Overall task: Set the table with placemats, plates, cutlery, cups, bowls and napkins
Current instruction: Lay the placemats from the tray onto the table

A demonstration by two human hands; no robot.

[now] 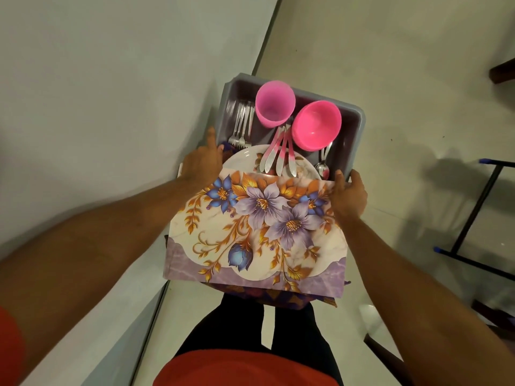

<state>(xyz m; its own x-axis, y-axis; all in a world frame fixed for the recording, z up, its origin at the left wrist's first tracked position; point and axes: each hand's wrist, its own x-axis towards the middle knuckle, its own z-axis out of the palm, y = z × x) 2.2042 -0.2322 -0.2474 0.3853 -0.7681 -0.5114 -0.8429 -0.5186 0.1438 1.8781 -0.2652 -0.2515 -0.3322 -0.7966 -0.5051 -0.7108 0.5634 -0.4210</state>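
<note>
I carry a grey tray (358, 126) in front of me, above the floor. My left hand (202, 162) grips its left side and my right hand (349, 195) grips its right side. In it stand a pink cup (274, 103) and stacked pink bowls (317, 128). Several forks (242, 121) lie at the left, pink-handled knives (280, 154) rest on a white plate (245, 157), and a spoon (323, 168) lies at the right. A floral placemat (256, 227) drapes over the near end, with dark patterned cloth (278, 298) under it.
A white wall (97, 107) runs close along my left. The pale tiled floor (390, 79) stretches ahead and right. A black metal frame with blue tips (473, 213) stands at the right, and dark wooden furniture edges (501, 71) show at the far right.
</note>
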